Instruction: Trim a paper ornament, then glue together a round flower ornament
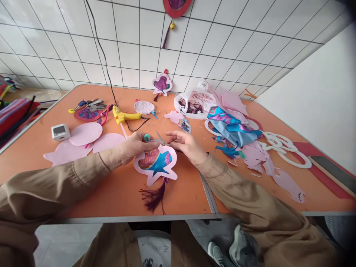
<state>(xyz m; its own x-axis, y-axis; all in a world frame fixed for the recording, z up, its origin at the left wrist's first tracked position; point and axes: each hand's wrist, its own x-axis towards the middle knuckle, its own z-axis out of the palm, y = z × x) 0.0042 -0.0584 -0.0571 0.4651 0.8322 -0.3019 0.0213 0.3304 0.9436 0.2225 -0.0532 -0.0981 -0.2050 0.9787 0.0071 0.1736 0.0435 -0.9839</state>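
The fingers of the left hand [135, 145] are pinching the upper edge of the pink-rimmed ornament [161, 167], with a small green ring [147, 137] showing just beside them. The fingers of the right hand [185, 144] are curling around the scissors [160, 138], hiding the handles; the blades are pointing toward the left fingers and seem to be standing apart. The ornament is sitting just on the near side of both sets of fingers, its dark tassel [154, 196] trailing over the counter [186, 198]. With the blades so near, a slip could be nicking a left fingertip or the pink rim. Beyond the left fingers the yellow glue gun [122, 116] is lying; a careless reach could be knocking it.
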